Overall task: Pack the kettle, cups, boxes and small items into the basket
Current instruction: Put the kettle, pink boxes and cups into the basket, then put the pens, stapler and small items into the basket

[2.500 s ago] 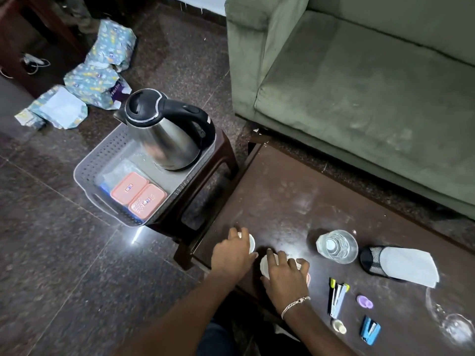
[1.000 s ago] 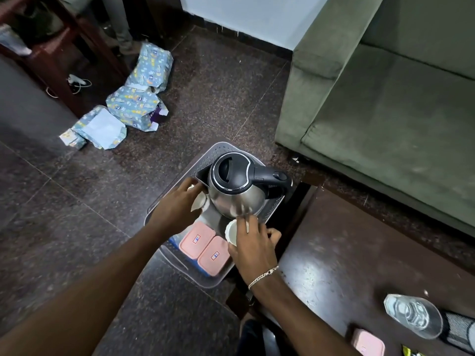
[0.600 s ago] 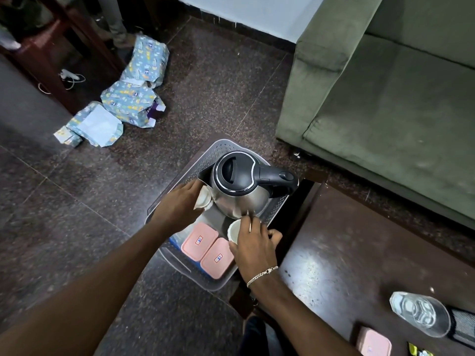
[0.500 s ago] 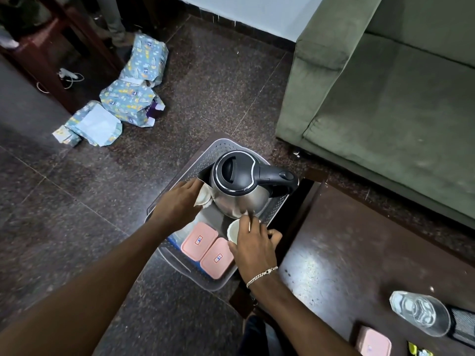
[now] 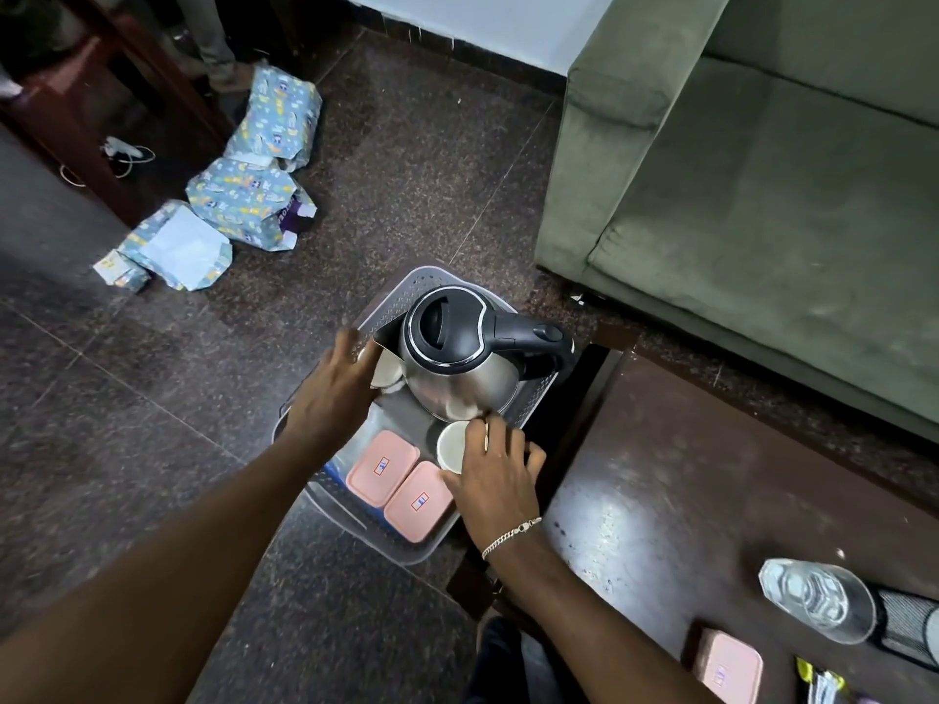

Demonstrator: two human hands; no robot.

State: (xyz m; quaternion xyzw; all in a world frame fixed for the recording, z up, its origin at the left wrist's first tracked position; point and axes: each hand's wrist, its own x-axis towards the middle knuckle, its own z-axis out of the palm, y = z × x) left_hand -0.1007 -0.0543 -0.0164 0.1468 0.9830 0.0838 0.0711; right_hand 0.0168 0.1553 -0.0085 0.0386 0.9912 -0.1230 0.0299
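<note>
A grey perforated basket (image 5: 401, 297) stands on a dark stool. Inside it are a steel kettle (image 5: 457, 368) with a black lid and handle, and two pink-lidded boxes (image 5: 399, 482) at the near end. My left hand (image 5: 338, 388) holds a white cup (image 5: 386, 373) tilted against the kettle's left side. My right hand (image 5: 495, 470) grips a second white cup (image 5: 452, 444) upright, just in front of the kettle and beside the boxes. Another pink box (image 5: 729, 668) lies on the brown table.
The brown table (image 5: 676, 500) at right carries a clear glass (image 5: 813, 599), a black mesh holder (image 5: 909, 627) and pens (image 5: 820, 685). A green sofa (image 5: 762, 195) stands behind. Blue wrapped parcels (image 5: 244, 200) lie on the dark floor at left.
Both hands carried the white cups from the table over to the basket. In the last half second they have settled lower beside the kettle, barely shifting.
</note>
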